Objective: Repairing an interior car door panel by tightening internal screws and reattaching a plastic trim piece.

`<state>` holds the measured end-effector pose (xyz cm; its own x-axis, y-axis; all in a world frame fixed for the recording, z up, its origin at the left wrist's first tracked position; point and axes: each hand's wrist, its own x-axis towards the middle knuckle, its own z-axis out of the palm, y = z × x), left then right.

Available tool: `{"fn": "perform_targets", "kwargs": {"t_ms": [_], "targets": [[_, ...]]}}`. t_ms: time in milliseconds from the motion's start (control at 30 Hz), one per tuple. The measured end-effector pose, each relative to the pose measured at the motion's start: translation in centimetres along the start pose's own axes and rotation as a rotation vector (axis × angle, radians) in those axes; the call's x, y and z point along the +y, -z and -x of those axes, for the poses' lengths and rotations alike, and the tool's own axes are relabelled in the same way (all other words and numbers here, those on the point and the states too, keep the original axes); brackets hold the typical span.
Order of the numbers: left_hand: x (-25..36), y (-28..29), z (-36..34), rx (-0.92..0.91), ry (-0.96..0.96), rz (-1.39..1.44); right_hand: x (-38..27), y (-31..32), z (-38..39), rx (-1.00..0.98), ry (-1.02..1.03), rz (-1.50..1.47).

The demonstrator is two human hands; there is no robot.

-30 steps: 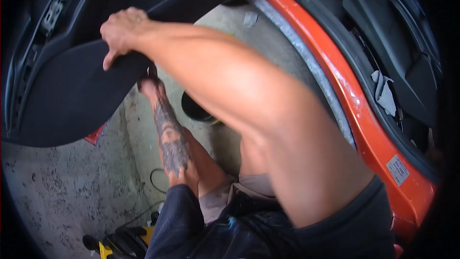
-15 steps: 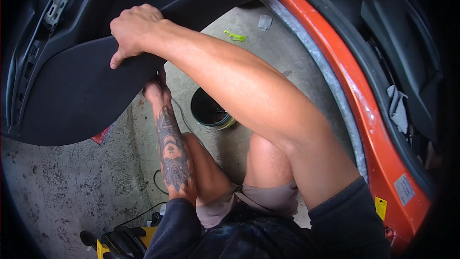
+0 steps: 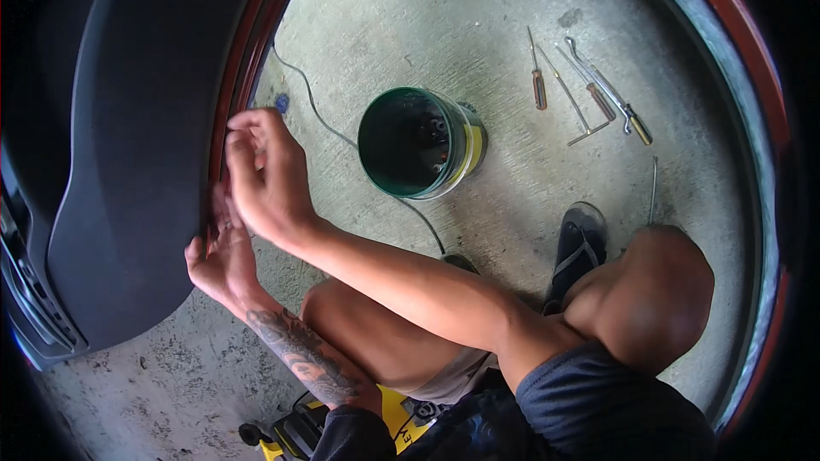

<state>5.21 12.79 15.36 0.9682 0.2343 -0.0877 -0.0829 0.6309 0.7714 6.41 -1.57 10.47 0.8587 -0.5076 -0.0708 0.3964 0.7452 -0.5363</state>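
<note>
The dark door panel (image 3: 128, 171) of a car door stands at my left, along the door's red metal edge (image 3: 235, 90). My left hand (image 3: 226, 265), on the tattooed arm, is at that edge with its palm showing. Its thumb reaches toward the panel and its fingers point up, apart and partly blurred; no held thing shows. Just above it, my right hand (image 3: 272, 175) has crossed over to the same edge. Its fingers are bent and apart, the tips close to the red metal, with nothing visible in them.
A green bucket (image 3: 376, 132) with small things inside stands on concrete, a cable (image 3: 316, 107) running behind it. Screwdrivers (image 3: 539, 90) and other hand tools lie farther right. A yellow-and-black case (image 3: 299, 431) sits by my left elbow. The red door sill (image 3: 773, 119) curves along the right.
My view has shifted, bringing the bucket and tools into sight. My right hand has left the top of the panel and come down to the door's edge beside my left hand.
</note>
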Motion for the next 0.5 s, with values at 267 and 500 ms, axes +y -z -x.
{"fn": "perform_targets", "kwargs": {"t_ms": [267,500], "targets": [[-1.6,-1.9,1.2,-0.049,-0.066,0.22,5.9,-2.4,-1.4,-0.035,-0.435,-0.347],[0.8,-0.3,0.0,0.321,-0.374,-0.282,2.2,-4.7,0.7,0.041,-0.489,-0.307]]}}
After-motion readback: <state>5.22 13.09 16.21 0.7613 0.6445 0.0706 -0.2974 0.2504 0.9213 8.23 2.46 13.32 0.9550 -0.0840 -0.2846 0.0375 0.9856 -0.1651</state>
